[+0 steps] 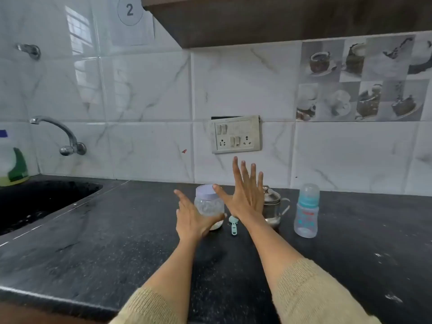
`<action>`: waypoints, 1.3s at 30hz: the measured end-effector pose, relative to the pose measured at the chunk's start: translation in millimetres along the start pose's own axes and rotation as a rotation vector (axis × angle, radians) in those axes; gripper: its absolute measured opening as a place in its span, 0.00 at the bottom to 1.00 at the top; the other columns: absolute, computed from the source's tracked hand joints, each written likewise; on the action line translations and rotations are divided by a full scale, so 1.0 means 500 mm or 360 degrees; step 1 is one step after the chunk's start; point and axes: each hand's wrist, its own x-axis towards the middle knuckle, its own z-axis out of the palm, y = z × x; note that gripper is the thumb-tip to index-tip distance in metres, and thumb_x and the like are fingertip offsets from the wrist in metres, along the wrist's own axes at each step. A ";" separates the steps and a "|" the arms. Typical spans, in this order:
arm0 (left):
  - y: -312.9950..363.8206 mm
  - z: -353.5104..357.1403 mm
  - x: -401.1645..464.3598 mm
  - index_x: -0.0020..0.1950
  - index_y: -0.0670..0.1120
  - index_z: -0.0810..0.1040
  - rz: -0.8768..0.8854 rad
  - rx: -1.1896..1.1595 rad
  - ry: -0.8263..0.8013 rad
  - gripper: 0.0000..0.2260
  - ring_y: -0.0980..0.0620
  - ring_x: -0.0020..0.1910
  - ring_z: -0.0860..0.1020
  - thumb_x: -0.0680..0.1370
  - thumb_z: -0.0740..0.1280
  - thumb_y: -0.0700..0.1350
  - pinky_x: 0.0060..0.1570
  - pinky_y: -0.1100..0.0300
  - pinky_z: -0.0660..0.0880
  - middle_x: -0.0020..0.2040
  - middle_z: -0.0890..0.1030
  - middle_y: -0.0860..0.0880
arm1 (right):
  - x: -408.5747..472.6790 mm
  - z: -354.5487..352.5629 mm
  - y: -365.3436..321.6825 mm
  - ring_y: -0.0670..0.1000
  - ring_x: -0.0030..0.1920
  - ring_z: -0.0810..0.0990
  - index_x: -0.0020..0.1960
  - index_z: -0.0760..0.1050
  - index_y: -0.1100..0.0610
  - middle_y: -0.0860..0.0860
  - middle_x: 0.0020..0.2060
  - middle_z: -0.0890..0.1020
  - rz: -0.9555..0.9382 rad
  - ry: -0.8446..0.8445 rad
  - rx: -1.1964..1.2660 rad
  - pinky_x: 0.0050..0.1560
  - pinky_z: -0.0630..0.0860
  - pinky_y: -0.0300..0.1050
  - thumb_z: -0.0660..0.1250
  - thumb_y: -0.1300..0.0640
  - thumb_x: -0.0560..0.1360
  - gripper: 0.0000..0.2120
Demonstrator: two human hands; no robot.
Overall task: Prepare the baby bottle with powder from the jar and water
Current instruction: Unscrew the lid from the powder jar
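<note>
Start of task by the look of it: nothing opened, bottle (306,211) capped and standing right of centre on the dark desk (117,242), well apart from both hands. Step in hand, as I judge it, is reaching for the jar (208,202) at frame centre.

Left hand (191,218) sits against the jar's left side, low down, fingers fairly straight, thumb near the base; looks like touching, not yet a closed grip. Right hand (245,195) is raised with fingers spread wide, holds nothing, thumb tip close to the jar lid; contact unclear.

Small teal scoop (233,226) lies on the desk just beside the jar, between the arms. Steel jug (273,206) partly hidden behind the right hand.

Next move likely needs: left steadies the jar, right twists the lid off, then scoop.
</note>
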 end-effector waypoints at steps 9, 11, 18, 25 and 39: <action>-0.039 0.066 0.064 0.77 0.47 0.49 0.0003 -0.0361 -0.0080 0.57 0.43 0.69 0.69 0.58 0.78 0.60 0.65 0.48 0.70 0.72 0.67 0.43 | 0.074 0.082 -0.029 0.57 0.75 0.57 0.77 0.42 0.44 0.52 0.76 0.60 -0.0016 -0.0696 0.0444 0.73 0.57 0.56 0.57 0.30 0.71 0.43; -0.044 0.068 0.065 0.71 0.46 0.59 0.0010 -0.0368 -0.0035 0.49 0.46 0.59 0.75 0.56 0.78 0.60 0.58 0.49 0.75 0.63 0.74 0.45 | 0.073 0.086 -0.034 0.57 0.73 0.62 0.77 0.49 0.44 0.51 0.75 0.62 0.0014 -0.0772 0.0520 0.70 0.63 0.57 0.58 0.29 0.70 0.41; -0.032 0.058 0.032 0.61 0.47 0.63 0.0050 -0.0363 0.0020 0.40 0.46 0.53 0.76 0.58 0.79 0.57 0.52 0.53 0.75 0.52 0.75 0.49 | 0.051 0.048 -0.044 0.54 0.64 0.73 0.69 0.65 0.52 0.51 0.66 0.72 0.0002 -0.0765 0.0445 0.59 0.71 0.51 0.66 0.31 0.67 0.38; -0.006 0.033 -0.090 0.59 0.47 0.64 0.0097 -0.0329 -0.0038 0.37 0.49 0.51 0.75 0.58 0.79 0.57 0.49 0.56 0.74 0.50 0.72 0.52 | -0.015 -0.052 -0.019 0.51 0.56 0.76 0.63 0.69 0.50 0.48 0.60 0.77 0.0060 -0.0873 0.0368 0.56 0.75 0.49 0.68 0.29 0.61 0.38; 0.055 0.035 -0.304 0.59 0.46 0.64 0.0150 -0.0332 -0.0141 0.39 0.45 0.56 0.76 0.57 0.78 0.59 0.51 0.52 0.74 0.56 0.76 0.46 | -0.118 -0.258 0.007 0.52 0.48 0.78 0.52 0.76 0.55 0.52 0.49 0.80 0.0110 -0.1065 -0.0093 0.51 0.75 0.47 0.65 0.25 0.58 0.38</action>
